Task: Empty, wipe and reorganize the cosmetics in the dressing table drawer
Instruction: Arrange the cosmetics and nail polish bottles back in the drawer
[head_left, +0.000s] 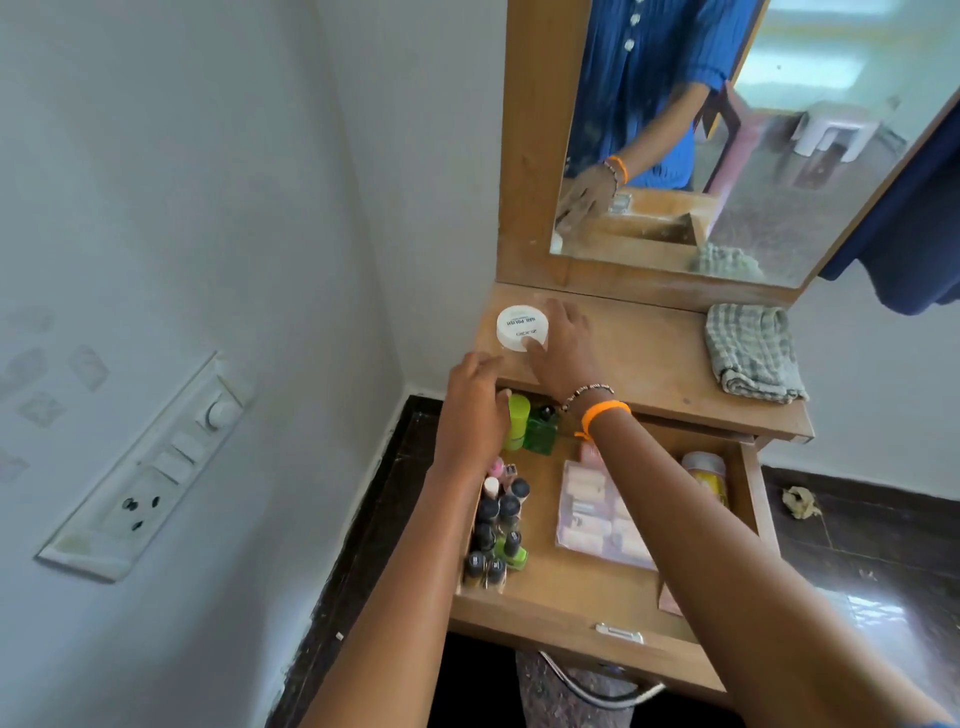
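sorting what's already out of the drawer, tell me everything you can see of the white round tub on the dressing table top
The white round tub is a low, plastic-looking container with its lid on, printed with dark text that reads upside down from this view. It sits flat on the wooden table top, at the left end near the mirror frame. The right hand rests against its right side, thumb on the near rim and fingers behind it. The left hand is apart from it, lower, at the drawer's back corner.

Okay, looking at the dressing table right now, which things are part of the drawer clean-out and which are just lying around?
Part of the job:
white jar under the right hand
open drawer
nail polish bottles
green bottles by the left hand
checked cloth

Just lying about:
crumpled scrap on the floor
wall switchboard
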